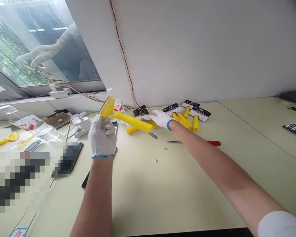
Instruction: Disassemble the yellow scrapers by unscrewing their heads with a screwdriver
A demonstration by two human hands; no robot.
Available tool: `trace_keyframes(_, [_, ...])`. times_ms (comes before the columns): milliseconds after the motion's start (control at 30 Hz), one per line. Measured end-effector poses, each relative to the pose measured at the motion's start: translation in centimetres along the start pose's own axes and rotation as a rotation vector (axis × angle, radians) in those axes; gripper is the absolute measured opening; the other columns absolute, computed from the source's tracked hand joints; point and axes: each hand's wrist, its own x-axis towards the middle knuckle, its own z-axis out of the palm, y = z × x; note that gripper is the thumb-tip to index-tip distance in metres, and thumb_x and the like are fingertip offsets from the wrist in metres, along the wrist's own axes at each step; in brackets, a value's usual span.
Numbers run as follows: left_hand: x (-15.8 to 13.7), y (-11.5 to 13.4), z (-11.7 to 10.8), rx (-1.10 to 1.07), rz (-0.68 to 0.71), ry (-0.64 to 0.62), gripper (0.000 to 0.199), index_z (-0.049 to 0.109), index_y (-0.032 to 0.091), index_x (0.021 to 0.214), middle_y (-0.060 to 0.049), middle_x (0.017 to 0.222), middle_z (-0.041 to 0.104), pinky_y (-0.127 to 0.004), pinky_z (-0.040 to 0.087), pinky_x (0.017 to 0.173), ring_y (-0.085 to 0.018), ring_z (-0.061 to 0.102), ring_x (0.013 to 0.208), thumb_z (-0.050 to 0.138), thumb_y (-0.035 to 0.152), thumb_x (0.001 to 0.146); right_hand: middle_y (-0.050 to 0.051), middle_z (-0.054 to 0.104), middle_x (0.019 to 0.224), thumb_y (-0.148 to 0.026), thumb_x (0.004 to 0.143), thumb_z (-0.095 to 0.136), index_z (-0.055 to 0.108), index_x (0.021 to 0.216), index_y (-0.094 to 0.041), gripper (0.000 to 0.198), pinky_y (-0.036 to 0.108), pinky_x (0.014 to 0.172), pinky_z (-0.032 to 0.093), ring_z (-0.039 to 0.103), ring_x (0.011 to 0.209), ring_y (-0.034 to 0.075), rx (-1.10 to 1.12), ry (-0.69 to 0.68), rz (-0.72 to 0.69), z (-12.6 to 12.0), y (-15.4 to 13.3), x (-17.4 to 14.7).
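Observation:
My left hand (103, 136), in a white knit glove with a blue cuff, is closed around the head of a yellow scraper (132, 121). The scraper is held up above the table, its handle slanting down to the right, and a metal blade (153, 135) sticks out past the handle's end. My right hand (162, 119), gloved alike, is stretched to the back of the table with its fingers extended. It is nearest to a black-and-white header card (141, 113) and a yellow piece partly hidden below it. Two small screws (156, 160) lie on the table in front.
Right of my right hand lie several yellow handles (184, 120) with black-and-white cards (199, 113). A red-handled screwdriver (213, 143) passes under my right forearm. To the left are a water bottle (32, 123), a white charger (84, 126), a phone (67, 161) and another yellow scraper (5, 141).

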Motion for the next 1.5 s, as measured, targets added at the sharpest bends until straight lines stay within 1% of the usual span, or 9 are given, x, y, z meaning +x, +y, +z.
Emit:
trace_keyframes(267, [-1.6,-4.9,1.2,0.319,-0.05,-0.069,0.049,0.054,0.018,0.084,0.002,0.067,0.063,-0.013,0.024,0.041,-0.003,0.043,0.048,0.095,0.038,0.066,0.0,0.071,0.081,-0.059,0.098,0.067,0.064,0.1,-0.022,0.037,0.03,0.058,0.044,0.058,0.063,0.016,0.054,-0.311,0.036,1.5,0.8,-9.1])
trace_keyframes(400, [-4.0,-7.8,1.7,0.479,-0.106,-0.277,0.047,0.062,0.021,0.101,-0.004,0.091,0.072,-0.019,0.049,0.062,-0.012,0.067,0.072,0.085,0.056,0.081,-0.002,0.054,0.071,-0.063,0.103,0.052,0.046,0.086,-0.025,0.043,0.032,0.06,0.042,0.052,0.063,0.017,0.119,-0.185,0.116,3.3,1.9,-12.6])
trace_keyframes(533, [-6.6,-9.7,2.2,0.517,-0.416,-0.484,0.059,0.065,0.019,0.114,-0.009,0.099,0.073,-0.029,0.056,0.069,-0.02,0.071,0.084,0.074,0.071,0.086,0.0,0.059,0.074,-0.07,0.099,0.055,0.052,0.091,-0.026,0.045,0.033,0.058,0.045,0.053,0.062,0.018,0.201,-0.267,0.141,3.7,2.3,-13.7])
trace_keyframes(633, [-7.0,-8.9,2.3,0.428,-0.398,-0.431,0.051,0.063,0.019,0.104,-0.002,0.081,0.065,-0.029,0.056,0.066,-0.015,0.064,0.067,0.077,0.064,0.086,0.006,0.072,0.098,-0.067,0.098,0.06,0.062,0.104,-0.025,0.042,0.038,0.07,0.052,0.065,0.078,0.023,0.048,-0.314,0.114,1.0,2.5,-14.5])
trace_keyframes(800, [-5.2,-6.4,0.4,0.721,-0.211,-0.307,0.042,0.061,0.021,0.096,0.003,0.072,0.057,-0.024,0.047,0.047,-0.011,0.05,0.047,0.076,0.059,0.089,0.016,0.071,0.116,-0.049,0.092,0.071,0.07,0.119,-0.023,0.038,0.053,0.098,0.048,0.064,0.11,0.037,-0.699,0.178,0.113,-7.1,6.1,-16.1])
trace_keyframes(900, [-4.5,-6.1,-1.1,0.915,-0.187,-0.352,0.046,0.055,0.022,0.082,0.0,0.069,0.058,-0.026,0.047,0.045,-0.012,0.049,0.043,0.064,0.064,0.096,0.015,0.07,0.105,-0.048,0.09,0.071,0.074,0.101,-0.023,0.027,0.054,0.09,0.049,0.062,0.104,0.039,-0.908,0.065,0.221,-10.6,9.2,-16.7])
trace_keyframes(1167, [-4.3,-6.8,-2.2,1.053,-0.176,-0.573,0.037,0.06,0.024,0.112,-0.004,0.095,0.072,-0.027,0.053,0.051,-0.012,0.06,0.044,0.054,0.06,0.104,0.008,0.068,0.095,-0.046,0.104,0.05,0.061,0.097,-0.024,0.026,0.039,0.07,0.047,0.06,0.079,0.024,-0.701,-0.022,0.244,-11.7,10.2,-18.2])
trace_keyframes(1367, [-4.3,-7.0,-2.4,0.995,-0.18,-0.588,0.038,0.059,0.024,0.122,-0.008,0.114,0.073,-0.03,0.058,0.058,-0.011,0.063,0.05,0.054,0.057,0.104,-0.002,0.048,0.073,-0.062,0.104,0.05,0.053,0.089,-0.023,0.041,0.029,0.054,0.034,0.04,0.06,0.014,-0.318,-0.061,0.231,-8.4,7.2,-17.7])
trace_keyframes(1500, [-4.5,-6.9,-2.1,1.015,-0.175,-0.574,0.037,0.055,0.024,0.128,-0.007,0.114,0.073,-0.029,0.054,0.055,-0.008,0.057,0.045,0.052,0.054,0.106,-0.002,0.047,0.074,-0.069,0.103,0.048,0.058,0.092,-0.022,0.049,0.027,0.053,0.041,0.043,0.058,0.011,0.156,-0.247,0.354,-5.7,5.8,-16.0])
